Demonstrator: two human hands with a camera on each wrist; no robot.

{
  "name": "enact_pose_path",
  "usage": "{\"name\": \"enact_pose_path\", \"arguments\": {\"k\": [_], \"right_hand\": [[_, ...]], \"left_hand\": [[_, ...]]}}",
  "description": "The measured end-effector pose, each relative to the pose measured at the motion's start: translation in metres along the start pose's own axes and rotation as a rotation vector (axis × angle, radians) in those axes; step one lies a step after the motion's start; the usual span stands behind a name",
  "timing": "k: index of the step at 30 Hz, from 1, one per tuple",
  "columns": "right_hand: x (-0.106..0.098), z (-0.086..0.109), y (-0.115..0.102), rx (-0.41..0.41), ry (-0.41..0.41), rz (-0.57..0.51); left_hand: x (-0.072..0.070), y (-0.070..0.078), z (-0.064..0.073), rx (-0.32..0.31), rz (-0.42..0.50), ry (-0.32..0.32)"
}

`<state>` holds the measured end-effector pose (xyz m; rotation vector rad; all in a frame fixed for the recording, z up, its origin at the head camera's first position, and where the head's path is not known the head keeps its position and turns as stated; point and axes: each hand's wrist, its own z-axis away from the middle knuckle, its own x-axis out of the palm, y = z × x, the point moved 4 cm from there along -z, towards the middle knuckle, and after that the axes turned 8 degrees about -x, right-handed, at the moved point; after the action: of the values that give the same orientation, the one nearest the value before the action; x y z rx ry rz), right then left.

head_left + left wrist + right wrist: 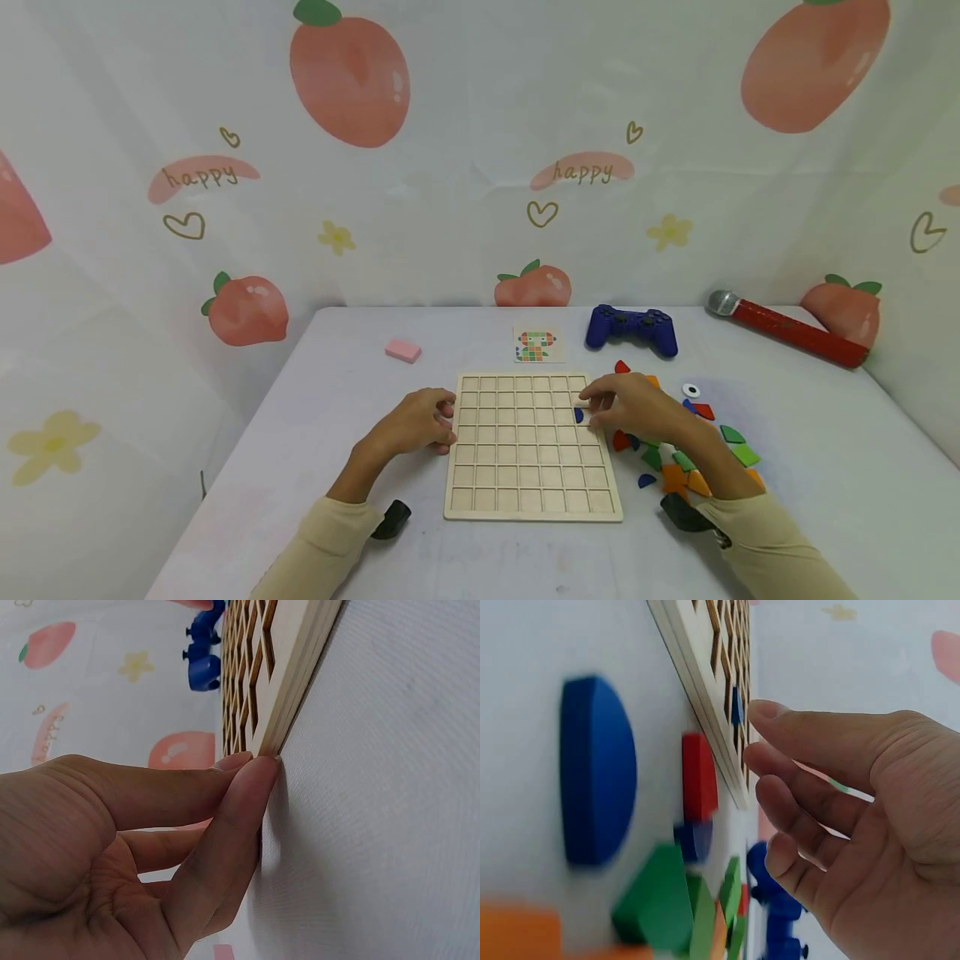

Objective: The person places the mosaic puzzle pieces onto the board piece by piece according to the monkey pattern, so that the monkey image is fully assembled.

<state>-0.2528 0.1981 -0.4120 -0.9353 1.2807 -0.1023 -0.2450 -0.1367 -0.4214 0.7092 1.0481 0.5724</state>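
A wooden grid board (534, 515) with rows of square cells lies flat in the middle of the table. My left hand (422, 423) pinches its left edge; in the left wrist view the thumb and fingertips of the left hand (180, 817) meet at the pale rim of the board (289, 690). One blue half-round piece (578, 415) sits in a cell near the board's right side. Just to the right of it, my right hand (637, 406) hovers with loosely bent fingers. The right wrist view has the blue piece (736, 706) apart from those fingertips, with nothing held.
Loose pieces lie right of the board, among them a blue half-round (647, 481), a red one (621, 441) and an orange one (673, 479). Behind are a small pattern card (538, 344), a pink block (402, 350), a blue game controller (632, 327) and a red microphone (795, 332).
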Motion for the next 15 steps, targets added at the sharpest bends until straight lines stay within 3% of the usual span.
{"name": "enact_pose_path", "arguments": {"k": [4,15], "right_hand": [[-0.01,0.008,0.007,0.022,0.029,0.054],[-0.039,0.034,0.029,0.12,0.069,0.077]], "left_hand": [[0.0,-0.001,0.0,0.0,0.001,0.003],[0.001,-0.002,-0.001,-0.018,0.022,0.005]]}}
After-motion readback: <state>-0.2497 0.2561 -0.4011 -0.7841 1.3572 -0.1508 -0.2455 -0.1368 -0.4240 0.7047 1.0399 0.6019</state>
